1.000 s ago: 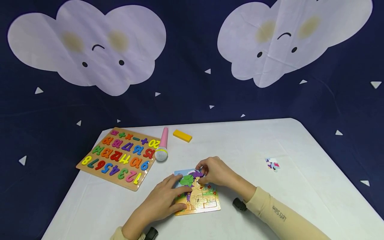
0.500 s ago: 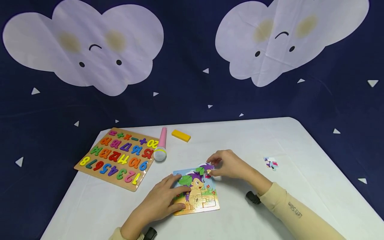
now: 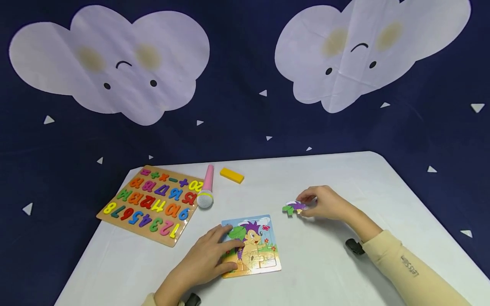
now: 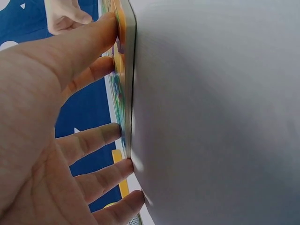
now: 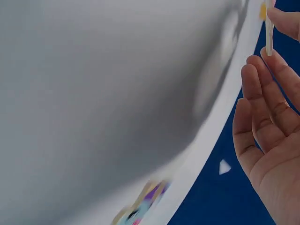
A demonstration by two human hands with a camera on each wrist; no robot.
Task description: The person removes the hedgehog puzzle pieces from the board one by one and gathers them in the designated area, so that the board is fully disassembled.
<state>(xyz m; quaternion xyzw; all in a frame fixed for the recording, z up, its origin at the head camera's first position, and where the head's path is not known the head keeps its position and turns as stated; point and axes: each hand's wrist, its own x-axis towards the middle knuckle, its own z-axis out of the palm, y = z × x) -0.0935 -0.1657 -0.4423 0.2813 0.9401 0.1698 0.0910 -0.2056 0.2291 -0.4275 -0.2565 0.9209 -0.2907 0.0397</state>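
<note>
A square hedgehog jigsaw puzzle (image 3: 274,260) lies at the table's near middle. My left hand (image 3: 208,257) rests on its left side with fingers spread; in the left wrist view the thumb and fingertips touch its face and edge. Right of the puzzle, my right hand (image 3: 325,204) pinches a jigsaw piece (image 3: 294,207) in purple, green and white between thumb and forefinger. The right wrist view shows that piece (image 5: 269,33) edge-on, above the table. Low in the same view lies a loose purple and blue jigsaw piece (image 5: 149,200), which the right hand hides in the head view.
A wooden number board (image 3: 180,231) with colourful numerals lies at the left. Beside its right edge is a pink toy microphone (image 3: 207,182). A yellow block (image 3: 232,175) sits towards the back of the white table (image 3: 344,170), before a dark blue cloud-patterned backdrop (image 3: 241,76).
My right hand has lifted the purple and green jigsaw piece off the puzzle's upper part and carried it right. The left hand stays on the puzzle.
</note>
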